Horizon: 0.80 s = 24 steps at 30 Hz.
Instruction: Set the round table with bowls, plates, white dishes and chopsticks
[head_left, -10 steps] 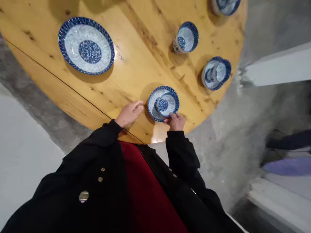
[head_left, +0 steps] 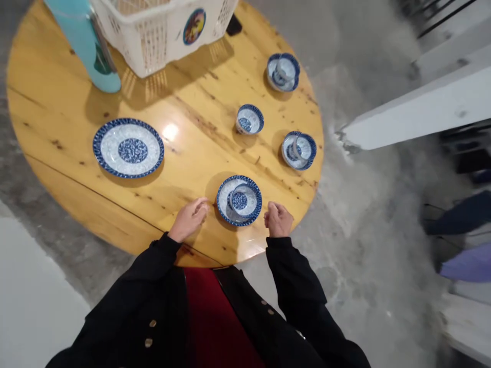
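Observation:
A small white dish (head_left: pixel 223 197) with a blue patterned rim sits on the table in front of me. Inside it stands a small cup (head_left: pixel 251 197), off-centre toward the right. Just left of the dish, my left hand (head_left: pixel 190 220) hovers close to the tabletop, fingers curled in and holding nothing visible. My right hand (head_left: pixel 279 220) is on the dish's right side, apart from it, its fingers closed with nothing seen in them.
The round wooden table (head_left: pixel 199 153) holds a larger blue-rimmed plate (head_left: pixel 132 148), a bowl (head_left: pixel 249 120), and two dishes with cups, one nearer (head_left: pixel 299 150) and one farther (head_left: pixel 283 72). Behind stand a white plastic basket (head_left: pixel 153 46), a turquoise object (head_left: pixel 82 46) and a dark item (head_left: pixel 233 24).
My right hand has let go of the cup's edge and drawn back to the right. My left hand has moved slightly away from the dish. The view has tilted up, showing the basket.

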### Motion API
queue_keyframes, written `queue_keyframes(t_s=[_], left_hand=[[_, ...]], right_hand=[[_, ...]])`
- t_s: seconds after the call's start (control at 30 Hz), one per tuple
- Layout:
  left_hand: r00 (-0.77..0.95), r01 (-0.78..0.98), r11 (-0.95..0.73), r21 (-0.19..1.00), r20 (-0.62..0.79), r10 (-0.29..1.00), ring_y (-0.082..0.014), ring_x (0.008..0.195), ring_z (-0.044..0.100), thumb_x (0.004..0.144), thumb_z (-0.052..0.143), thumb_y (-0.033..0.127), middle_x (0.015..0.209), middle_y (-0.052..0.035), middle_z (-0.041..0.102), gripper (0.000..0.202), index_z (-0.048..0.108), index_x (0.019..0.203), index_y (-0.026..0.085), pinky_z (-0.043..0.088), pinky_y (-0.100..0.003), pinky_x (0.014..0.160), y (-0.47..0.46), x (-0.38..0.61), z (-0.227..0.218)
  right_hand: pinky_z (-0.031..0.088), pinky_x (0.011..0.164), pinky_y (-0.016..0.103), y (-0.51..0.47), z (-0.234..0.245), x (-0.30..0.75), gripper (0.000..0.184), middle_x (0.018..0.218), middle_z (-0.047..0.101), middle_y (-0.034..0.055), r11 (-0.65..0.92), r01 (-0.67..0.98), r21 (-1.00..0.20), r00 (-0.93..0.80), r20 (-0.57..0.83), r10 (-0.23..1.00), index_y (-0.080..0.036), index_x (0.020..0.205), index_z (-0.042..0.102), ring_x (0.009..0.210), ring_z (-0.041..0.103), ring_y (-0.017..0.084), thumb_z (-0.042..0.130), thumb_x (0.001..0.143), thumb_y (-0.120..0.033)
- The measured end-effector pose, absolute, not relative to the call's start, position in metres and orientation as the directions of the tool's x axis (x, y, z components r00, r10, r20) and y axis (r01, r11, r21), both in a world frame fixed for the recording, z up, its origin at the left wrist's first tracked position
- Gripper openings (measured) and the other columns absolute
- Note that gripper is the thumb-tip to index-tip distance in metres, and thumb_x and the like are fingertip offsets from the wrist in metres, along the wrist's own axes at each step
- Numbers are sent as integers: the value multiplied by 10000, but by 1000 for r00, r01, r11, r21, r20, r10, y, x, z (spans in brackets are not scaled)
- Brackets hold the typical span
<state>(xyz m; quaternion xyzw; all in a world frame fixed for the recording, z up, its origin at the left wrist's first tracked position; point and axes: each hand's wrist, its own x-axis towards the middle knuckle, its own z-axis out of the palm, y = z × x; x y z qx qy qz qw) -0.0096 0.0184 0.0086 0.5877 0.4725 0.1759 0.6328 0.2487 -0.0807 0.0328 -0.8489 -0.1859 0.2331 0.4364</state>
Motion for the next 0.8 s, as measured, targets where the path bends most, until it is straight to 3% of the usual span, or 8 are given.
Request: queue_keyframes(t_s=[0.1,0.3,0.53,0.67,0.8], left_hand=[[489,313,257,914,-387,782,-200,920,716,879,500,429,1024,-73,755,431,649,1191,172,551,-322,882,27,-10,9],[481,260,325,909,-414,773,-225,971,717,886,496,447,1095,-131,739,504,628,1243,117,558,-342,892,63,12,16],[438,300,214,930,-333,835,-217,1000,705,892,488,378,1179,-135,716,479,619,1278,127,566,-341,880,140,69,14],[449,295,220,930,-338,827,-218,986,712,891,483,347,1185,-134,712,459,626,1268,128,561,-345,905,159,88,12],[403,289,270,918,-373,836,-234,976,714,888,497,366,1201,-154,700,476,621,1270,112,559,-370,911,165,95,6]], right_hand=[[363,333,193,-52,45,273,309,477,570,-47,-471,141,-871,823,-162,545,-143,858,635,332,457,91,631,731,-425],[437,377,181,51,40,318,204,604,642,-12,-439,116,-891,719,-230,656,-138,854,624,380,539,86,612,745,-311],[515,412,202,165,4,350,85,608,597,-42,-546,-49,-837,680,-428,595,-165,934,529,413,595,108,547,858,-199],[555,446,235,203,-11,350,87,615,590,-38,-522,-80,-849,658,-439,612,-177,967,513,463,634,133,534,892,-215],[611,541,291,217,-17,347,157,673,609,-14,-518,-50,-854,666,-415,620,-170,956,531,527,662,146,517,811,-109]])
